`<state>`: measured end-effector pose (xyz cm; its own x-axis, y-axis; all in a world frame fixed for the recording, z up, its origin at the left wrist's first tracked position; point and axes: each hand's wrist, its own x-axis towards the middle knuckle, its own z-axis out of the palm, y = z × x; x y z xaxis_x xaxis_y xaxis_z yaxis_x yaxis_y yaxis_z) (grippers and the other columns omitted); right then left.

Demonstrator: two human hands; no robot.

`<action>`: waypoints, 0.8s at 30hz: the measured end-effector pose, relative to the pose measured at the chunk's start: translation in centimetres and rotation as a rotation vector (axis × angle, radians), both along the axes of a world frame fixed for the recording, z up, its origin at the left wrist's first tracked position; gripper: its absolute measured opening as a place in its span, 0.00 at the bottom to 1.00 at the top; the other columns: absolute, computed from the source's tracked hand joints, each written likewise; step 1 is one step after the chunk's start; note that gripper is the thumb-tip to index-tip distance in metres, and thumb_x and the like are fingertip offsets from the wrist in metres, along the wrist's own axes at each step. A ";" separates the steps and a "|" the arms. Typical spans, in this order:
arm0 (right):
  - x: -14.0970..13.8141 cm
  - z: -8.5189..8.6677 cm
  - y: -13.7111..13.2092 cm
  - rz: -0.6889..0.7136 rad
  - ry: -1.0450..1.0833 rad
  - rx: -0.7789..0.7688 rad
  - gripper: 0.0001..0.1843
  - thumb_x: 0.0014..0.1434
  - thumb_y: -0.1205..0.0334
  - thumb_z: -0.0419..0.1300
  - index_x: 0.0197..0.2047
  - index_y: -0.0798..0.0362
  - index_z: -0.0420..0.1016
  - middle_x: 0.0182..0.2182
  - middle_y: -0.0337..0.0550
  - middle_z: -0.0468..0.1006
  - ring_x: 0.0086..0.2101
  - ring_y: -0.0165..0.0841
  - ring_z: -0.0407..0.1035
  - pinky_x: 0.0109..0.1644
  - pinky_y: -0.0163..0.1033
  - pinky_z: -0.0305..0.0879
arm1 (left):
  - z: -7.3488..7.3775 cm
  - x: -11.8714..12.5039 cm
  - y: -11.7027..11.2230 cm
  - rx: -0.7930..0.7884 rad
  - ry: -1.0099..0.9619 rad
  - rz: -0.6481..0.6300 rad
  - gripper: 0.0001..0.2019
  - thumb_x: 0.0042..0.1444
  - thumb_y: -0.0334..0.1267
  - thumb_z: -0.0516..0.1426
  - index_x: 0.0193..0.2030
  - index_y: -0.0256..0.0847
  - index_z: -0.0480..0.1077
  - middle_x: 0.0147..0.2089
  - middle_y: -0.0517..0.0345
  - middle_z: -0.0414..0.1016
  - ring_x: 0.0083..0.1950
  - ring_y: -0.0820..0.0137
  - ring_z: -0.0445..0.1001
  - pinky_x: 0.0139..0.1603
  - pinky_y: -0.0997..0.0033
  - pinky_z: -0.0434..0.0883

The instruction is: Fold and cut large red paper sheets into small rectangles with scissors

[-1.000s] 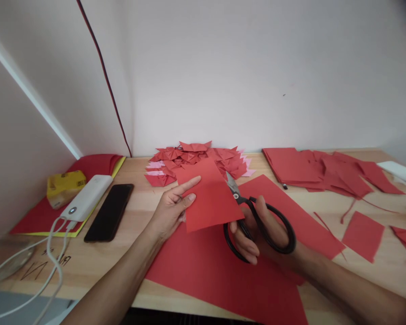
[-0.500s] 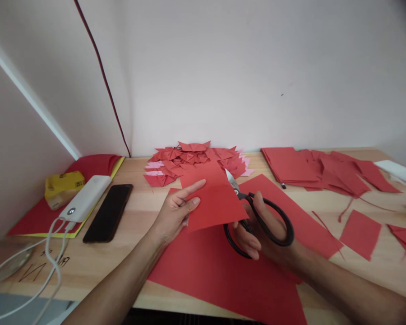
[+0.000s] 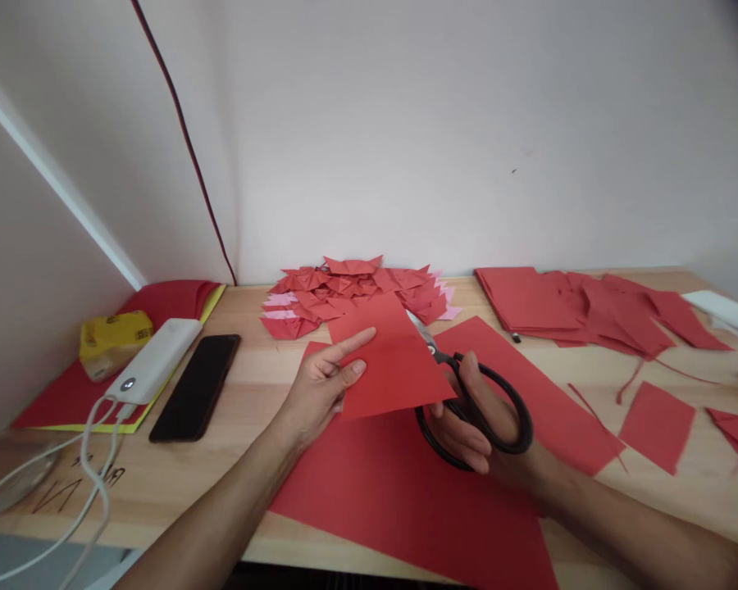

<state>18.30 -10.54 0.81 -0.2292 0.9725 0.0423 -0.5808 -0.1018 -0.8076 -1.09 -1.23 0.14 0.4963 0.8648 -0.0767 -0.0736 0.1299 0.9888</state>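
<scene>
My left hand [image 3: 320,385] pinches a red sheet of paper [image 3: 390,356] by its left side, thumb and forefinger lying across the front. My right hand [image 3: 467,426] has its fingers through the black handles of a pair of scissors [image 3: 446,358]. The scissors' blades lie along the right edge of the held paper, and part of them is hidden behind it. Beneath both hands lies a larger red sheet [image 3: 406,500], with another red sheet [image 3: 529,385] under the right hand.
Folded red and pink paper pieces [image 3: 350,287] are heaped by the wall. Red paper pieces [image 3: 541,299] lie back right, with a red rectangle [image 3: 658,426] nearer. On the left are a phone [image 3: 195,389], a cabled white power bank [image 3: 157,360] and a yellow packet [image 3: 116,340].
The scissors' handles have come closer together as the right fingers moved slightly right. The blades now show less above the paper's edge. My left hand has barely moved.
</scene>
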 end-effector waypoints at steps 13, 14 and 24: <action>0.4 -1.4 0.9 0.119 -0.127 0.105 0.45 0.65 0.34 0.26 0.20 0.55 0.68 0.14 0.39 0.63 0.17 0.27 0.62 0.24 0.34 0.58 | -0.2 -0.1 -0.1 -0.096 -0.034 -0.071 0.30 0.54 0.43 0.64 0.64 0.41 0.67 0.31 0.56 0.79 0.32 0.70 0.74 0.30 0.74 0.68; 0.5 -1.3 0.9 0.120 -0.127 0.083 0.45 0.65 0.34 0.25 0.21 0.55 0.68 0.15 0.39 0.63 0.18 0.28 0.62 0.25 0.35 0.59 | -0.2 -0.1 -0.2 -0.111 -0.038 -0.084 0.31 0.54 0.43 0.64 0.64 0.41 0.66 0.30 0.56 0.78 0.31 0.70 0.74 0.30 0.74 0.68; 0.2 0.0 0.4 0.070 -0.072 0.069 0.42 0.69 0.40 0.27 0.19 0.54 0.66 0.13 0.37 0.61 0.16 0.27 0.58 0.24 0.35 0.52 | -0.3 0.3 -0.8 -0.064 -0.058 -0.093 0.29 0.56 0.43 0.63 0.64 0.40 0.67 0.32 0.55 0.79 0.32 0.71 0.73 0.34 0.72 0.68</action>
